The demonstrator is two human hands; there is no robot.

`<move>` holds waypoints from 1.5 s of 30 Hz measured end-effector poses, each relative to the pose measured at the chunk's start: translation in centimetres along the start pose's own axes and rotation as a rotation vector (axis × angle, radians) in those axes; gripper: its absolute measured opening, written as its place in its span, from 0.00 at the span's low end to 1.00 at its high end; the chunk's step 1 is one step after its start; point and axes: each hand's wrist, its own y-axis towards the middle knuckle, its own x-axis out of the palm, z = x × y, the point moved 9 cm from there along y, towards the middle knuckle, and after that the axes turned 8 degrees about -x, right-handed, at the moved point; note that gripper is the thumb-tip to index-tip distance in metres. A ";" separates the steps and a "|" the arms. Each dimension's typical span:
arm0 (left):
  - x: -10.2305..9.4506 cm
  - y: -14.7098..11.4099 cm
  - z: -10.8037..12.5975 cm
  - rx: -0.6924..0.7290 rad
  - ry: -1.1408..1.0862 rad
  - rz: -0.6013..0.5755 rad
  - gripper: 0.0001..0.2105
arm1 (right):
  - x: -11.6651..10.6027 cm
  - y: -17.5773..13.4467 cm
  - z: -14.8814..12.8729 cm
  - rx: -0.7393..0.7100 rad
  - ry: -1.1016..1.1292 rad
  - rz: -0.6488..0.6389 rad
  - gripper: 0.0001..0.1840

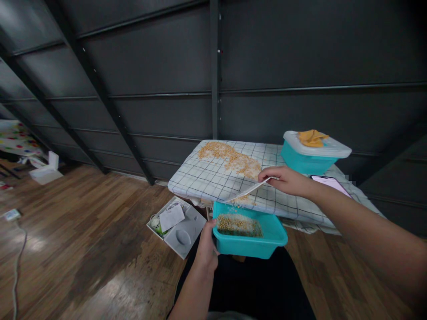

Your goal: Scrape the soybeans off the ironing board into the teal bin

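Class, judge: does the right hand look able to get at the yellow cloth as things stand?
Probably yes: the yellow cloth lies uncovered on the white lid near the right hand, though that hand holds a thin white piece.

A: How is the light?
B: Rather dim. The pale worktop (187,180) looks brightest; the wall (160,58) behind it is murky. Whitish glare marks the floor (100,284) to its left.
A: And sharpness?
B: Slightly soft, even on the kernels (238,223) just in front of the worktop. Shapes stretch toward the edges; black shading fills the corner above its right.
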 end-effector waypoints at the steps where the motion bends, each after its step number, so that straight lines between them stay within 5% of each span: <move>1: 0.1 0.0 -0.1 -0.004 0.001 -0.005 0.22 | 0.0 -0.1 0.0 0.002 0.000 0.001 0.12; 15: 0.8 -0.2 -0.5 0.013 0.016 -0.036 0.22 | -3.8 -2.3 -0.5 0.195 -0.347 0.284 0.17; 24: 0.2 0.5 -0.8 0.024 0.015 -0.035 0.23 | -4.7 -6.0 0.9 0.455 -0.583 0.252 0.23; 38: 0.5 0.1 -0.6 0.024 0.021 -0.020 0.23 | -5.8 -7.1 0.6 0.582 -0.764 0.243 0.23; 45: 0.5 0.2 -0.6 0.038 0.051 -0.025 0.23 | -4.6 -7.0 0.3 0.602 -0.707 0.204 0.22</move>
